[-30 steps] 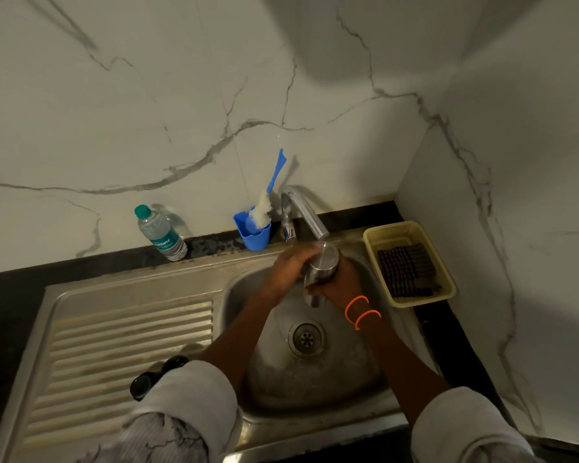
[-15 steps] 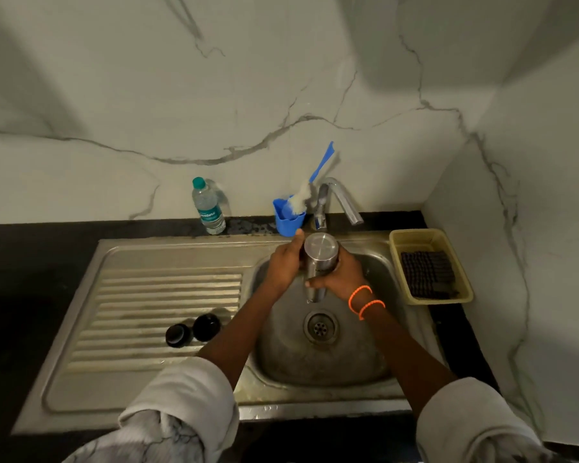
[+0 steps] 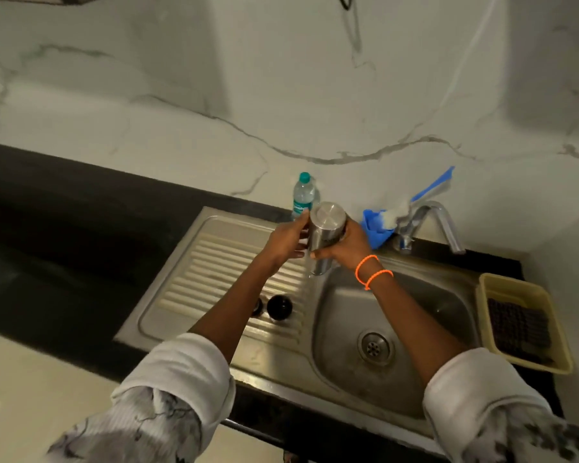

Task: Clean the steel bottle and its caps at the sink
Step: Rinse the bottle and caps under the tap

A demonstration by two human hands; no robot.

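Note:
The steel bottle [image 3: 326, 230] is upside down, its flat base facing up, held over the seam between the drainboard and the sink basin [image 3: 425, 309]. My right hand [image 3: 343, 243] wraps its right side, orange bands on the wrist. My left hand [image 3: 286, 240] presses on its left side. Two black caps [image 3: 279, 307] lie on the ribbed drainboard [image 3: 211, 272]; my left forearm partly hides the left one.
The tap [image 3: 438, 225] stands at the back right of the sink. A blue cup with a brush [image 3: 380, 225] and a plastic water bottle [image 3: 303, 195] stand by the wall. A yellow tray [image 3: 505, 290] with a dark scrubber pad sits right of the basin.
Both hands carried the inverted bottle left, away from the tap, from above the basin to the drainboard's edge. The camera view swung left and tilted.

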